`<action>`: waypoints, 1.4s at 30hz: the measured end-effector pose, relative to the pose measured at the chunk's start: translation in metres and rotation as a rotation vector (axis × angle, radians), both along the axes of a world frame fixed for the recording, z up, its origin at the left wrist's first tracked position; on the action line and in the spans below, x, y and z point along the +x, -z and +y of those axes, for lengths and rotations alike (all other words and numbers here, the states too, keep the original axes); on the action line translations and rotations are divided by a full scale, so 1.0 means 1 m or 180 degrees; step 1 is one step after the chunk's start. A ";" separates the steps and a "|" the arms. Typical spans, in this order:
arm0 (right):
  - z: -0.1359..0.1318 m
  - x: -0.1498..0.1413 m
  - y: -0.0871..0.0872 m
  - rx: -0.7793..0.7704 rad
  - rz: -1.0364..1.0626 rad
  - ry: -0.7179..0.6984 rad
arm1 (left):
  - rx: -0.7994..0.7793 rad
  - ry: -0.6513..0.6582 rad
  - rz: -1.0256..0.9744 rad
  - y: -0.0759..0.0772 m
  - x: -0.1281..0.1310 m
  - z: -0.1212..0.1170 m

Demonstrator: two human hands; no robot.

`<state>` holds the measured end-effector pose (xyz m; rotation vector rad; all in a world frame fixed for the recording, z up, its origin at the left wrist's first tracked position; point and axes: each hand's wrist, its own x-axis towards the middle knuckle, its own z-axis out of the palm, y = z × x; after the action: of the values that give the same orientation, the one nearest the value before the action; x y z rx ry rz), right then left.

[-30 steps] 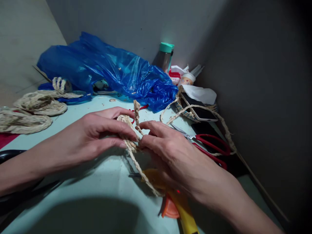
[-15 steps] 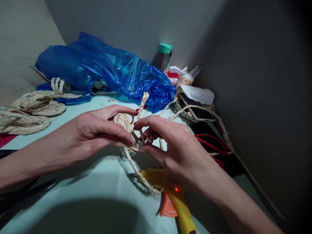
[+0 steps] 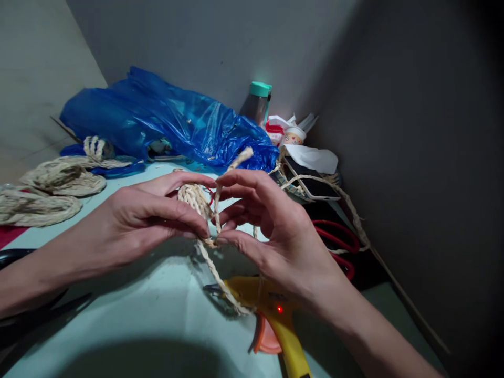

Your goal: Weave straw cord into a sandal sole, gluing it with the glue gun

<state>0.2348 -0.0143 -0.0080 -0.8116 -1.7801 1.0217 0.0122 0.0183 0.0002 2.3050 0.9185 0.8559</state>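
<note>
Between thumb and fingers, my left hand point(image 3: 157, 210) holds a small coiled piece of pale braided cord point(image 3: 193, 199). My right hand point(image 3: 268, 226) is curled at its right side, thumb and fingertips gripping the cord near a short upright end point(image 3: 241, 157) that sticks up past the index finger. A long tail of the cord point(image 3: 216, 275) hangs from the coil down to a yellow glue gun point(image 3: 271, 299) with a lit red light. Bits of red thread point(image 3: 210, 197) show behind the coil. My right fingertips are partly hidden.
A blue plastic bag point(image 3: 169, 115) lies along the back. Woven cord pieces point(image 3: 63, 176) sit at left, dark scissors point(image 3: 43, 320) near my left forearm. At right are a phone point(image 3: 311, 178), red-handled scissors point(image 3: 334, 236) and a teal-lidded bottle point(image 3: 258, 102).
The upright cord end has tilted to the right, and my right index finger has come in against it. My left hand still holds the coil. The whole view has shifted slightly.
</note>
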 end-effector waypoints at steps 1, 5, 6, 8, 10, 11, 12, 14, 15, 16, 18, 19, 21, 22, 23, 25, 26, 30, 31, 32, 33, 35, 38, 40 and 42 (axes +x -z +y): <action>0.000 -0.001 0.001 -0.0017 0.0016 0.0030 | 0.0015 -0.0023 -0.0054 0.000 0.000 -0.001; 0.000 -0.003 0.003 -0.0013 -0.0011 0.0146 | 0.0083 0.0025 -0.0221 0.003 0.002 -0.002; 0.000 -0.003 0.004 0.0055 -0.0058 0.0172 | 0.0112 0.0062 -0.0237 0.004 0.002 -0.002; 0.001 -0.003 0.005 0.0211 -0.0150 0.0225 | 0.0184 0.0133 -0.0217 0.004 0.001 -0.001; 0.002 -0.002 0.005 0.0311 -0.0224 0.0321 | 0.0227 0.0150 -0.0135 0.002 0.001 -0.001; 0.003 -0.001 0.004 0.0259 -0.0279 0.0346 | 0.0231 0.0130 -0.0101 0.001 0.001 0.000; 0.003 -0.001 0.004 0.0156 -0.0359 0.0362 | 0.0233 0.0100 -0.0077 0.001 0.001 0.000; 0.003 -0.001 0.004 -0.0135 -0.0574 0.0310 | 0.0270 0.0036 -0.0058 0.000 0.001 -0.001; 0.003 -0.001 0.004 -0.0280 -0.0651 0.0259 | 0.0304 0.0009 -0.0068 0.000 0.001 -0.001; 0.003 -0.001 0.004 -0.0388 -0.0687 0.0218 | 0.0353 -0.0015 -0.0074 0.000 0.001 -0.002; 0.002 -0.002 0.005 -0.0503 -0.0650 0.0183 | 0.0450 -0.0030 -0.0074 0.002 0.001 -0.003; 0.002 -0.002 0.006 -0.0551 -0.0582 0.0188 | 0.0497 -0.0043 -0.0089 0.003 0.001 -0.003; 0.002 -0.003 0.007 -0.0627 -0.0448 0.0226 | 0.0558 -0.0060 -0.0126 0.006 0.001 -0.004; 0.002 -0.004 0.007 -0.0641 -0.0401 0.0265 | 0.0579 -0.0072 -0.0171 0.007 0.002 -0.004; 0.002 -0.005 0.008 -0.0639 -0.0368 0.0301 | 0.0585 -0.0083 -0.0221 0.008 0.002 -0.004; 0.002 -0.007 0.009 -0.0624 -0.0324 0.0396 | 0.0597 -0.0100 -0.0282 0.010 0.004 -0.005; 0.002 -0.008 0.010 -0.0613 -0.0296 0.0442 | 0.0605 -0.0112 -0.0286 0.011 0.006 -0.005; 0.003 -0.011 0.009 -0.0651 -0.0329 0.0614 | 0.0520 -0.0123 -0.0238 0.011 0.009 -0.008; 0.003 -0.011 0.009 -0.0656 -0.0391 0.0648 | 0.0494 -0.0099 -0.0238 0.011 0.009 -0.008; 0.003 -0.011 0.008 -0.0647 -0.0452 0.0692 | 0.0488 -0.0073 -0.0244 0.012 0.009 -0.008; 0.003 -0.012 0.007 -0.0611 -0.0510 0.0742 | 0.0507 -0.0054 -0.0254 0.013 0.009 -0.008; 0.001 -0.012 0.007 -0.0460 -0.0614 0.0865 | 0.0579 -0.0032 -0.0268 0.015 0.008 -0.007; -0.003 -0.013 0.007 -0.0140 -0.0831 0.1078 | 0.0581 -0.0066 -0.0219 0.017 0.008 -0.006; -0.006 -0.013 0.008 -0.0044 -0.0915 0.1143 | 0.0461 -0.0185 -0.0205 0.016 0.009 -0.006; -0.007 -0.013 0.009 -0.0011 -0.0931 0.1148 | 0.0349 -0.0261 -0.0263 0.015 0.011 -0.007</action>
<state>0.2220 -0.0211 -0.0168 -1.2829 -1.7815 0.6942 0.0227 0.0112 -0.0148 2.3182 0.9573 1.0524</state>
